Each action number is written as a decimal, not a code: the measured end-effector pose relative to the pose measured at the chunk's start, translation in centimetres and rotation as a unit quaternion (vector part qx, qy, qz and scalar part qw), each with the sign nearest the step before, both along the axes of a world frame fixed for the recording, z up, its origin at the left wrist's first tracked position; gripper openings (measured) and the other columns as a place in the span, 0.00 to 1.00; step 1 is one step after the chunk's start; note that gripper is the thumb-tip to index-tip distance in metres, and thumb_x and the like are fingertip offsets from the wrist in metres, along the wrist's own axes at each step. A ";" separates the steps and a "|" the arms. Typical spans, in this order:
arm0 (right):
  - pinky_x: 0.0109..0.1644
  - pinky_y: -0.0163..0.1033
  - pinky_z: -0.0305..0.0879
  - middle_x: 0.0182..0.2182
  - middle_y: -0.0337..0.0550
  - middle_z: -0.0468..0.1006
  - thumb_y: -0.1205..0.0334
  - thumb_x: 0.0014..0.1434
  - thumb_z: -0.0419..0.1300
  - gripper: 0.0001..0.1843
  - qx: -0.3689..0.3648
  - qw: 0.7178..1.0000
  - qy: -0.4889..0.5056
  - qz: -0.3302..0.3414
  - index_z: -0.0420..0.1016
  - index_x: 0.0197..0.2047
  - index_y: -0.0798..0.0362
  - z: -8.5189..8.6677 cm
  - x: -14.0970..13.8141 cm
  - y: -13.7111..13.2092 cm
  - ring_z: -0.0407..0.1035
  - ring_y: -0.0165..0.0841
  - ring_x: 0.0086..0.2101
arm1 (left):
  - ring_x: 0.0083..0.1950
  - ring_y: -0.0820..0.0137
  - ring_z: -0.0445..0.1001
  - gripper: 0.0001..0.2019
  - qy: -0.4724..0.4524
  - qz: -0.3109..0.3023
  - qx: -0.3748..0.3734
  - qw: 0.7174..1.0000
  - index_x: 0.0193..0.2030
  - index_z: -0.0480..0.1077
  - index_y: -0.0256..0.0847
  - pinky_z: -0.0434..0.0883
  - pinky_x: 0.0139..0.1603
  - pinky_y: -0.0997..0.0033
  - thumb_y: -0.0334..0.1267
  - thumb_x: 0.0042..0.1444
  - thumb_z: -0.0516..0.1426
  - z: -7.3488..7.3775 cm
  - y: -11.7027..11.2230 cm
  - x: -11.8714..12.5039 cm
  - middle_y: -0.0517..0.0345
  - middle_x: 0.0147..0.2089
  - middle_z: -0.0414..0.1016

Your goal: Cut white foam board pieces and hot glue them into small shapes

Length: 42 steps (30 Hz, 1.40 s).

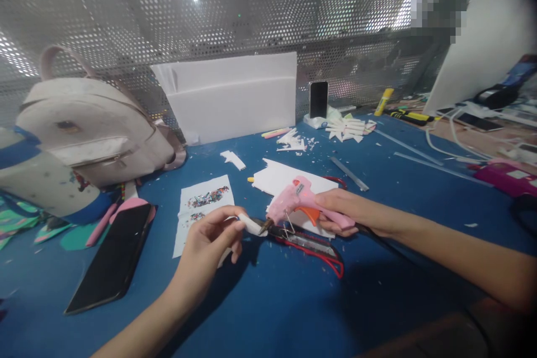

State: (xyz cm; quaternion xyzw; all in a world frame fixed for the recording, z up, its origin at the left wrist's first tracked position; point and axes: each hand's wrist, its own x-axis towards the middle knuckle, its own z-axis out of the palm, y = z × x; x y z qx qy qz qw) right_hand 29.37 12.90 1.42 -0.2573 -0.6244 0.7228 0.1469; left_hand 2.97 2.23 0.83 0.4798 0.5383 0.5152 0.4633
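Observation:
My right hand point(335, 210) is wrapped round the handle of a pink hot glue gun point(296, 198) with an orange trigger. Its nozzle points down and left, at a small white foam piece point(253, 226). Thumb and fingers of my left hand point(213, 235) pinch that piece; whether the nozzle touches it I cannot tell. Below the glue gun lie a utility knife point(312, 243) and red-handled scissors point(331, 263), partly hidden. A cut white foam sheet point(277, 176) is behind the gun. Beside my left hand, a white paper point(184, 196) bears colourful glitter.
A black phone point(113, 257) lies at left, near a pale backpack point(92, 123). Clear glue sticks point(350, 173) and white scraps point(291, 140) are spread over the blue table point(268, 313). Another phone point(318, 99) stands at the back. The gun's cord point(390, 249) runs under my right forearm.

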 end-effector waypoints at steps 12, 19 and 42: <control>0.14 0.27 0.40 0.16 0.32 0.61 0.43 0.64 0.53 0.26 0.001 1.000 -0.010 -0.010 0.66 0.26 0.58 0.4 0.0 0.2 0.46 0.18 0.14 | 0.19 0.80 0.60 0.10 -0.059 -0.003 -0.001 0.998 0.40 0.71 0.38 0.58 0.21 0.81 0.42 0.57 0.61 -0.1 0.2 -0.3 0.68 0.20 0.59; 0.14 0.28 0.36 0.18 0.33 0.61 0.41 0.64 0.53 0.26 -0.027 1.000 -0.004 -0.009 0.68 0.30 0.59 0.6 0.2 0.2 0.44 0.18 0.14 | 0.20 0.81 0.57 0.10 -0.086 0.018 0.001 0.996 0.38 0.71 0.37 0.60 0.20 0.82 0.41 0.55 0.63 0.3 0.0 0.0 0.69 0.19 0.57; 0.14 0.27 0.37 0.17 0.33 0.61 0.41 0.63 0.55 0.26 -0.038 0.999 0.001 -0.028 0.71 0.34 0.59 0.5 0.0 0.1 0.45 0.19 0.15 | 0.20 0.80 0.58 0.10 -0.084 0.009 0.000 0.996 0.38 0.70 0.40 0.59 0.21 0.82 0.43 0.56 0.63 0.4 -0.3 0.3 0.69 0.20 0.59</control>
